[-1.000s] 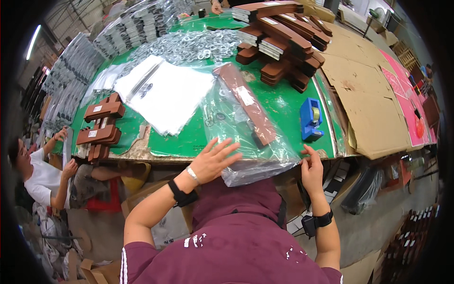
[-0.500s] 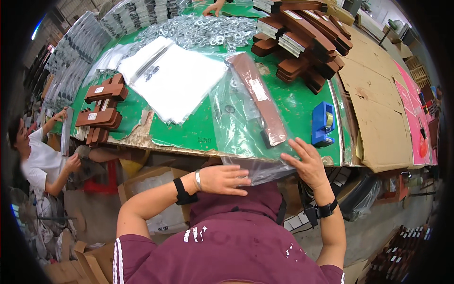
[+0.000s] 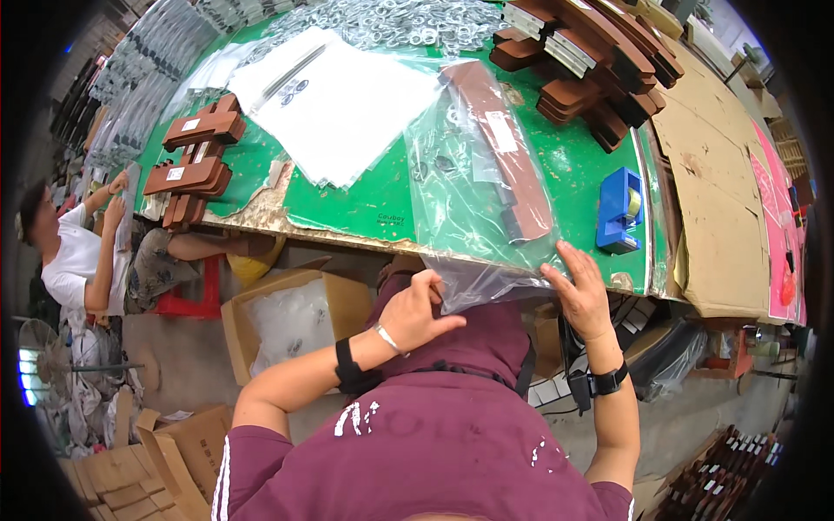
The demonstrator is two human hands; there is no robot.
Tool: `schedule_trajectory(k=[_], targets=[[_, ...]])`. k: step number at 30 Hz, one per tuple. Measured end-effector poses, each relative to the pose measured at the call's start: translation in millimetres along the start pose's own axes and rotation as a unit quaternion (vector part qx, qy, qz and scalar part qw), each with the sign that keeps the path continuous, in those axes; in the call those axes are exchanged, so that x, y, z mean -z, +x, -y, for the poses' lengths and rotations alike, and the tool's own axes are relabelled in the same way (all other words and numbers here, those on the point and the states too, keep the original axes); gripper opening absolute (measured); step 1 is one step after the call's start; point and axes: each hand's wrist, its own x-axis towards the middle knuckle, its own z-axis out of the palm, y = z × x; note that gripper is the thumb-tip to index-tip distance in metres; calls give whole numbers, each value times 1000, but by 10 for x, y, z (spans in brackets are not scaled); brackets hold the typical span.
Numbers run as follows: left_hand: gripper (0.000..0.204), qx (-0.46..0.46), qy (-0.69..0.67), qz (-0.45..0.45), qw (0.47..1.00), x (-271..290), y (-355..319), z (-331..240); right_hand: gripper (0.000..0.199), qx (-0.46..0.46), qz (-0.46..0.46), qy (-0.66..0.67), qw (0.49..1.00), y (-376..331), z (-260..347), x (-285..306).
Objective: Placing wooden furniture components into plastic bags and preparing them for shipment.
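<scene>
A clear plastic bag (image 3: 441, 213) lies on the green tabletop, its near end hanging over the front edge. Inside it is a long brown slat-like piece (image 3: 524, 193) with a white label, and a small metal ring shows near its left side. My left hand (image 3: 417, 314) is at the bag's near left corner, fingers bent and thumb stretched apart to the right. At the near right corner, my right hand (image 3: 580, 295) rests against the film with thumb and fingers apart. Whether either fingertip pinches the film is hard to see.
A stack of white bags (image 3: 334, 113) lies left of the bag. Brown pieces are piled at the back right (image 3: 599, 65) and left (image 3: 193, 165). A blue tape dispenser (image 3: 618, 213) stands right. Metal rings (image 3: 400, 26) lie behind. A co-worker (image 3: 82, 252) sits left; an open carton (image 3: 287, 321) is below.
My left hand has gone from flat, stretched fingers to bent fingers with the thumb out, at the bag's corner. My right hand stays by its corner. The whole view has shifted slightly.
</scene>
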Motion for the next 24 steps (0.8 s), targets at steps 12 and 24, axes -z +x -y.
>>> schedule_trajectory(k=[12, 24], targets=[[15, -157, 215, -105, 958, 438, -78, -16, 27, 9, -18, -28, 999, 11, 75, -24], [38, -401, 319, 115, 851, 984, -25, 23, 51, -43, -138, 101, 984, -281, -36, -92]])
